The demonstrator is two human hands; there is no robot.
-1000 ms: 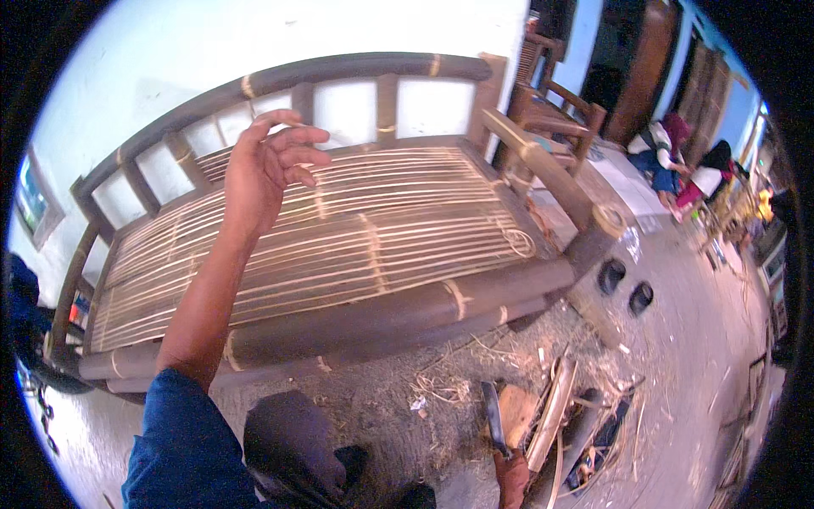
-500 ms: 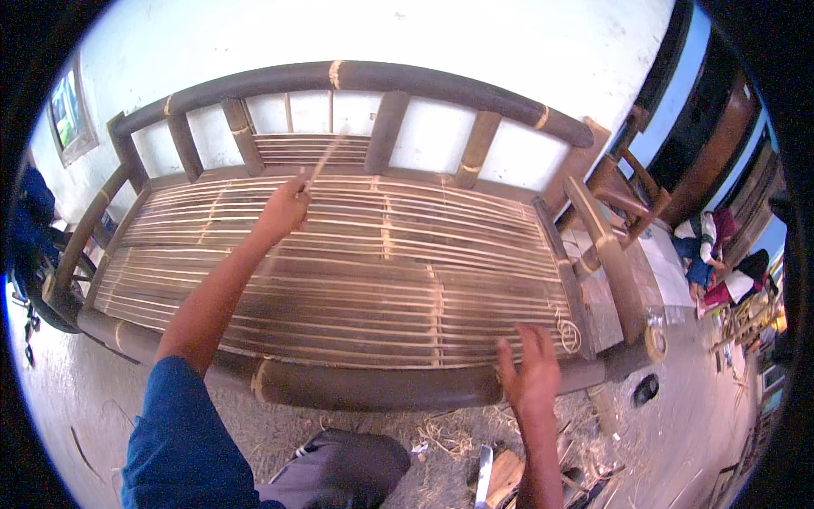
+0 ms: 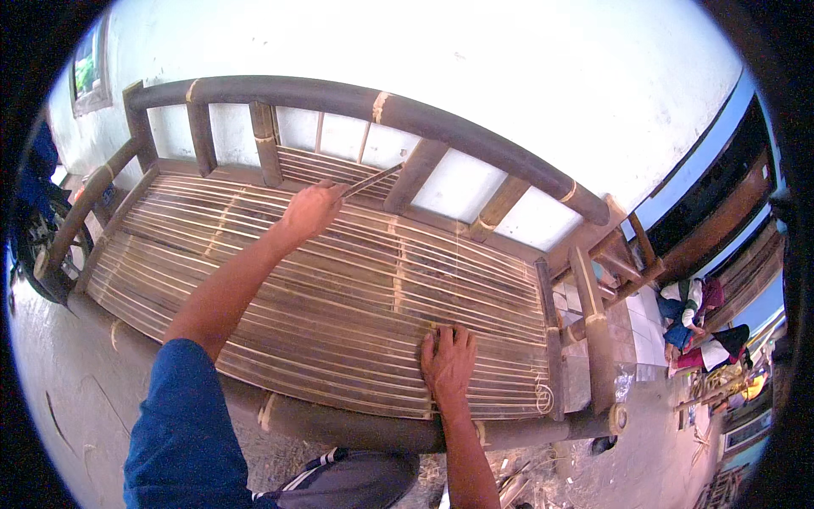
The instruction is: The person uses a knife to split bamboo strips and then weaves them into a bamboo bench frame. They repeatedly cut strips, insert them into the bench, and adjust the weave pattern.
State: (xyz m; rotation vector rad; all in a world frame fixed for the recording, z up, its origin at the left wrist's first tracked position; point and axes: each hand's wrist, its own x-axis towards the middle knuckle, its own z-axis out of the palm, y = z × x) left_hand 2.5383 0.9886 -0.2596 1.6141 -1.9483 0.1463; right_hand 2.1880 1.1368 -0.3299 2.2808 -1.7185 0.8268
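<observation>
A brown bamboo bench seat [image 3: 322, 339], made of several narrow slats, lies under both my hands. My left hand [image 3: 312, 209] is closed round one end of a thin, dark strip [image 3: 373, 179], over the back part of the seat. The strip slants up to the right, its far end overlapping the backrest post [image 3: 417, 174]. My right hand [image 3: 448, 363] rests on the slats near the front rail, fingers bent and a little apart; nothing shows in it. It covers part of a pale cross binding. A coil of pale cord [image 3: 543, 396] lies at the seat's right end.
A dark bamboo front rail [image 3: 348, 426] runs between me and the seat. The bench's backrest stands along a white wall [image 3: 543, 93]. Shavings and scraps [image 3: 543, 475] litter the floor. At the far right, people [image 3: 691, 318] sit low.
My right hand has moved left from the front rail onto the slats. My left hand still holds the strip, now turned lower toward the right. The view has shifted and tilted.
</observation>
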